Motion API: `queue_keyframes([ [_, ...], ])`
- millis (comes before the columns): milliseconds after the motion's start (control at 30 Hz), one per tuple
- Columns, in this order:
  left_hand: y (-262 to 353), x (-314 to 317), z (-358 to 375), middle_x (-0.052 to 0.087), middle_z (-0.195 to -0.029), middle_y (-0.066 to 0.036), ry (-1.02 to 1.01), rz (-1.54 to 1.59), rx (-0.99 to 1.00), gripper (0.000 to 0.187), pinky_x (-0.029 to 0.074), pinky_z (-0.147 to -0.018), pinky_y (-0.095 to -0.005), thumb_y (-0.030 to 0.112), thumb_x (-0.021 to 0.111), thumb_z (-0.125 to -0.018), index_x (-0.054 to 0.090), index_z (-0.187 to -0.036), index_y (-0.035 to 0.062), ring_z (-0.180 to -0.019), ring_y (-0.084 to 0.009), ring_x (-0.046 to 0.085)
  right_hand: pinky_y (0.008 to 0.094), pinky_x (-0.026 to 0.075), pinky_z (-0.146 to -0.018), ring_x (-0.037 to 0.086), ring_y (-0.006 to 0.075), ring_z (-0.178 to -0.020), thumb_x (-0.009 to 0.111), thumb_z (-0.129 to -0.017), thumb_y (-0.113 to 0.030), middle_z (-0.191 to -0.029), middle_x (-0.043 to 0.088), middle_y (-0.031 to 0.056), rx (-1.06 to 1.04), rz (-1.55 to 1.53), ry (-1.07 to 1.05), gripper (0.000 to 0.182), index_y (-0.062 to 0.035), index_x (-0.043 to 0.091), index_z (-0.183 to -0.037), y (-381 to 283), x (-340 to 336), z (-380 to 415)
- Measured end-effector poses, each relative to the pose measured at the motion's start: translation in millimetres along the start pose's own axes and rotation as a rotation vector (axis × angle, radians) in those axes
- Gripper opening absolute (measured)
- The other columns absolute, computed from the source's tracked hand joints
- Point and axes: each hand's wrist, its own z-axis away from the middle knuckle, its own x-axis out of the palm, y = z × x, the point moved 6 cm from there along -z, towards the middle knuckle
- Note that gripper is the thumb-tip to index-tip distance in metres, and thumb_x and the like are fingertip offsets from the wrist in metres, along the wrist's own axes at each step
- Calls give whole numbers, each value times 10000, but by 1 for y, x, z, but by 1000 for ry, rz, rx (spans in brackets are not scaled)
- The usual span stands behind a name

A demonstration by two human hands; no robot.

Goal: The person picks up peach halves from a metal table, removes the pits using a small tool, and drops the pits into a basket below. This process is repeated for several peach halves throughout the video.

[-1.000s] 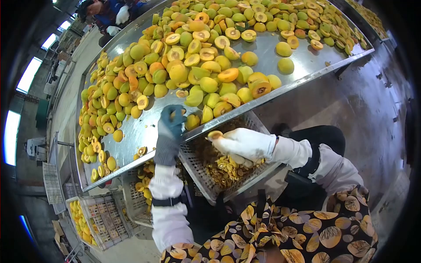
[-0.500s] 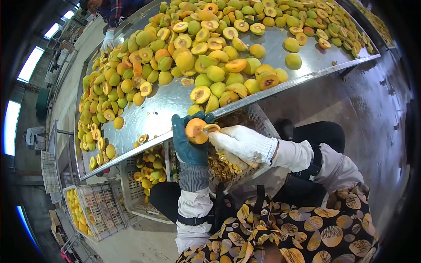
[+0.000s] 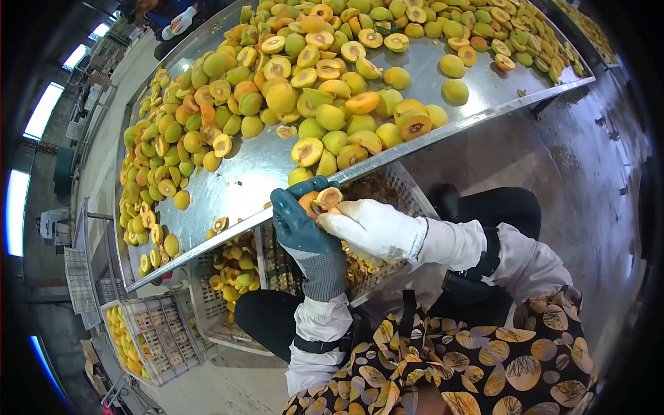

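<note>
My left hand (image 3: 299, 220), in a dark teal coated glove with a grey cuff, is closed around an orange peach half (image 3: 308, 203) at the table's front edge. My right hand (image 3: 373, 227), in a white knit glove, pinches a small hollowed, brown-rimmed peach piece (image 3: 328, 198) against that half. Whether a small tool sits within the right fingers is hidden. Just beyond my hands, whole and halved yellow-green peaches (image 3: 332, 117) are heaped on the metal table (image 3: 238, 183).
Below the table edge stand a crate (image 3: 408, 187) with yellow scraps and another crate (image 3: 232, 337) holding peach halves. A further crate (image 3: 169, 339) of yellow fruit is at lower left. A co-worker's white-gloved hand (image 3: 180, 23) shows beyond the far left edge.
My left hand has tilted and turned inward over the peach half, covering more of it. The small piece at my right fingertips has turned upright. The co-worker's hand has lifted away from the heap.
</note>
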Motion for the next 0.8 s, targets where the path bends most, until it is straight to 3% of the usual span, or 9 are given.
queue_keyframes([
  [67,-15,1,-2,703,-931,-132,1,347,-188,581,544,-775,-315,439,283,-1093,610,-934,-14,-805,-208,673,350,481,-459,588,233,-467,498,-1010,-495,-574,574,87,393,-531,-311,485,-39,612,-891,8,10,8],
  [200,7,6,-2,714,-881,-137,-134,291,-166,591,542,-767,-314,436,276,-1093,620,-924,-13,-758,-210,673,240,352,-319,412,108,-330,515,-1000,-527,-495,429,-17,523,-1370,-507,464,-83,570,-878,6,30,17],
  [300,7,7,-6,715,-870,-134,-274,294,-182,593,541,-769,-315,438,273,-1093,624,-935,-12,-753,-210,674,268,405,-361,471,122,-371,509,-1001,-532,-508,464,-9,558,-1077,-447,483,-77,579,-856,11,22,16],
  [400,-7,1,-14,716,-852,-131,-409,159,-133,591,539,-769,-319,439,282,-1089,633,-938,-11,-757,-206,673,323,463,-429,554,192,-419,515,-996,-523,-536,543,62,458,-259,-456,476,-78,604,-850,7,1,8],
  [500,-4,-17,-13,717,-840,-129,-491,-10,-138,601,535,-763,-316,437,304,-1083,663,-918,-17,-758,-202,671,363,490,-494,615,272,-491,549,-965,-535,-584,601,129,-351,119,-38,464,-98,641,-841,-5,6,-4],
  [533,7,-22,-11,717,-838,-126,-477,-60,-149,604,534,-759,-315,434,314,-1081,673,-906,-19,-761,-201,670,449,463,-457,632,336,-533,537,-921,-618,-675,639,146,-422,250,-132,481,-163,685,-976,-6,9,1],
  [667,-14,-94,-25,716,-784,-125,-211,-19,-306,589,520,-644,-308,448,405,-1061,697,-854,-20,-661,-185,650,469,479,-489,680,317,-660,536,-946,-546,-689,662,72,-28,964,-322,391,-189,690,-902,-12,4,6],
  [767,-29,-177,-61,694,-842,-219,-185,-1303,-122,369,536,-685,-461,318,518,-1004,687,-973,-8,-749,-347,685,458,453,-421,622,334,-493,602,-887,-573,-543,595,88,-190,954,-61,480,-99,670,-884,25,-2,14],
  [800,-19,-169,-65,695,-897,-229,-175,-1346,-14,366,534,-722,-477,328,535,-990,685,-998,-5,-802,-384,678,475,477,-456,649,348,-546,589,-896,-571,-575,618,114,-62,874,-120,487,-90,672,-890,41,-2,13],
])
